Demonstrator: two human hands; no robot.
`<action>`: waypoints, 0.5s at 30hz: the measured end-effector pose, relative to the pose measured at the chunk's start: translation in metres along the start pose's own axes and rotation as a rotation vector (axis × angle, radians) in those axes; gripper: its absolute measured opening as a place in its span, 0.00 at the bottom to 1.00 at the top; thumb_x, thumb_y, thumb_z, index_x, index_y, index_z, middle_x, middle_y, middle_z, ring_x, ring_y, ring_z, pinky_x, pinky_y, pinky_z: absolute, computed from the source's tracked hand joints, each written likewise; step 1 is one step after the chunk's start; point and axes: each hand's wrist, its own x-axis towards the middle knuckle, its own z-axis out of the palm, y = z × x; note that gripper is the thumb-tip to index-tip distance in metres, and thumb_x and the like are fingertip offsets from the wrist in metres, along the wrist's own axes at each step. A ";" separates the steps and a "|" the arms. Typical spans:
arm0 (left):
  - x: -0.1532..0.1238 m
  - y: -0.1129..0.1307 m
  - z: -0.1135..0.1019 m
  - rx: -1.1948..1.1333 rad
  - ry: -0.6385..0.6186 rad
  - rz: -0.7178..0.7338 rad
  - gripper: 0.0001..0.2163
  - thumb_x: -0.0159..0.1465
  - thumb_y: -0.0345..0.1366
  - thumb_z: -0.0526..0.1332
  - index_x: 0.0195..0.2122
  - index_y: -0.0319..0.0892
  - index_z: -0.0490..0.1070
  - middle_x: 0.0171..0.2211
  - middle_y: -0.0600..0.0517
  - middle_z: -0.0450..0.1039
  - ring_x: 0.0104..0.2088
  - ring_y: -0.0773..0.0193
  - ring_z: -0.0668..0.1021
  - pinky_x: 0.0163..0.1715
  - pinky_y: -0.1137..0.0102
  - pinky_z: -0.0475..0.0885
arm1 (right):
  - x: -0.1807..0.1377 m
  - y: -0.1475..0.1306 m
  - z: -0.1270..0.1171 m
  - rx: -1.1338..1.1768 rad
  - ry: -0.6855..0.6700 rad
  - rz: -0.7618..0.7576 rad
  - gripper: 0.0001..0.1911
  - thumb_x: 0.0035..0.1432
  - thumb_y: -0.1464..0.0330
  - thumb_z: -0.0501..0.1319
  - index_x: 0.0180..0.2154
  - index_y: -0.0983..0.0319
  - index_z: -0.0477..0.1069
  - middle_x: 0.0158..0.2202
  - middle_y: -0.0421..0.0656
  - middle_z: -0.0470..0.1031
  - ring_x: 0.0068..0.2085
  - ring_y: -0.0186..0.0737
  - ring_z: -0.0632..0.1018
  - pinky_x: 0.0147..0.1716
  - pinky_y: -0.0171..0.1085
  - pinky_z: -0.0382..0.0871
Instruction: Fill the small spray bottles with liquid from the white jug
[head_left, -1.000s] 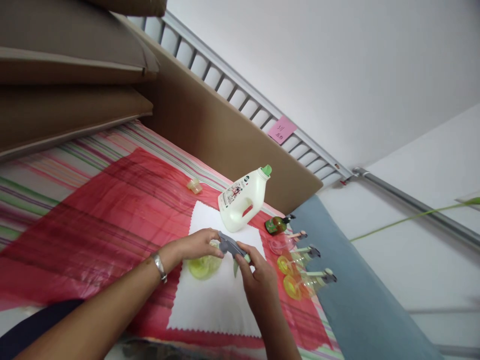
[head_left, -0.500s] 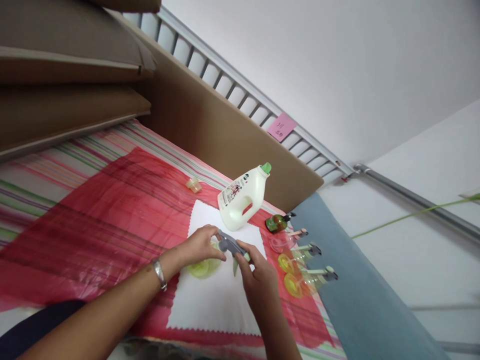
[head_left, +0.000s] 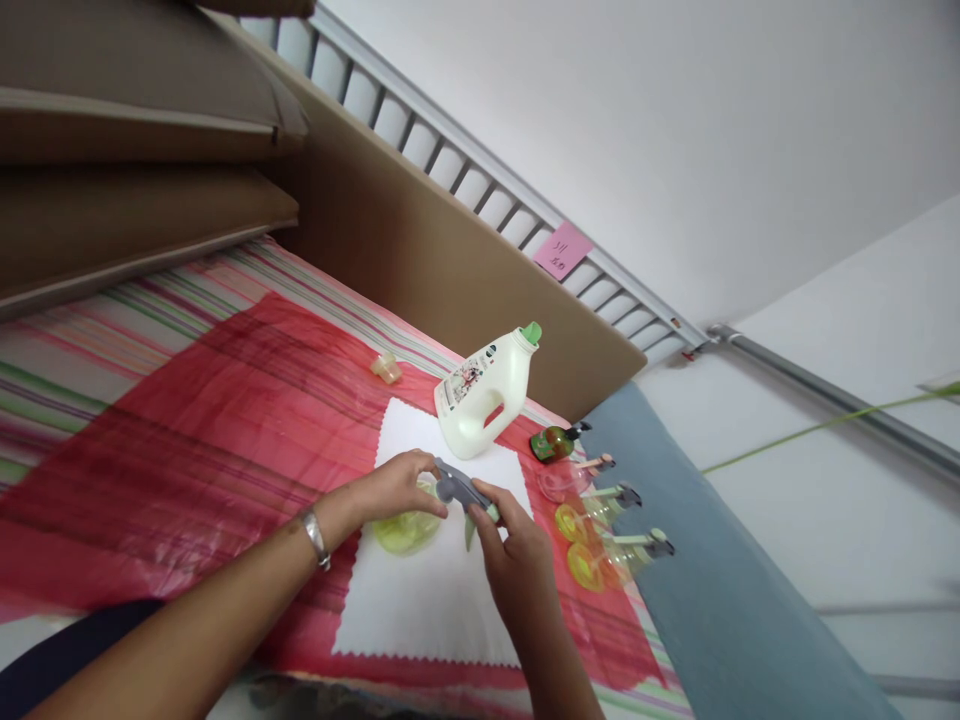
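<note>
A small clear green spray bottle (head_left: 409, 528) lies on a white cloth (head_left: 427, 590). My left hand (head_left: 396, 485) is closed round the bottle's neck. My right hand (head_left: 508, 545) pinches its grey trigger spray head (head_left: 459, 489), which sits at the bottle's top. A white detergent jug (head_left: 481, 394) with a green cap stands just beyond my hands at the cloth's far edge.
Several small spray bottles (head_left: 600, 535) lie in a row to the right on the red plastic sheet (head_left: 195, 420). A small clear cap (head_left: 387, 369) rests further back. Cardboard panels (head_left: 420, 260) stand behind, a grey-blue mat (head_left: 720, 600) lies at right.
My hands have stayed on the green bottle and its spray head, with only slight shifts of the fingers. The view has drifted a little.
</note>
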 end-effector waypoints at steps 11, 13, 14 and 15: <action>-0.001 -0.014 -0.008 -0.166 0.047 0.066 0.12 0.51 0.38 0.67 0.36 0.40 0.74 0.39 0.50 0.73 0.43 0.58 0.72 0.47 0.66 0.63 | 0.005 0.047 0.003 0.370 -0.053 0.254 0.19 0.56 0.61 0.55 0.47 0.63 0.68 0.38 0.49 0.77 0.39 0.45 0.78 0.39 0.44 0.71; -0.002 -0.013 -0.009 -0.190 0.053 0.071 0.12 0.51 0.38 0.67 0.35 0.40 0.73 0.38 0.50 0.73 0.42 0.59 0.73 0.47 0.66 0.64 | 0.003 0.053 0.021 0.401 -0.150 0.240 0.18 0.51 0.64 0.60 0.45 0.62 0.70 0.40 0.49 0.77 0.40 0.47 0.78 0.39 0.46 0.71; -0.002 -0.012 -0.010 -0.198 0.049 0.070 0.11 0.52 0.38 0.66 0.35 0.40 0.73 0.38 0.50 0.72 0.42 0.59 0.73 0.47 0.66 0.64 | 0.003 0.054 0.030 0.413 -0.182 0.227 0.19 0.48 0.66 0.63 0.45 0.61 0.70 0.41 0.48 0.77 0.41 0.48 0.77 0.40 0.46 0.71; -0.002 -0.011 -0.011 -0.201 0.038 0.069 0.11 0.52 0.38 0.66 0.35 0.39 0.74 0.38 0.50 0.72 0.42 0.59 0.72 0.47 0.66 0.64 | 0.003 0.053 0.038 0.429 -0.215 0.212 0.22 0.45 0.67 0.65 0.46 0.61 0.70 0.43 0.48 0.77 0.43 0.48 0.77 0.40 0.47 0.71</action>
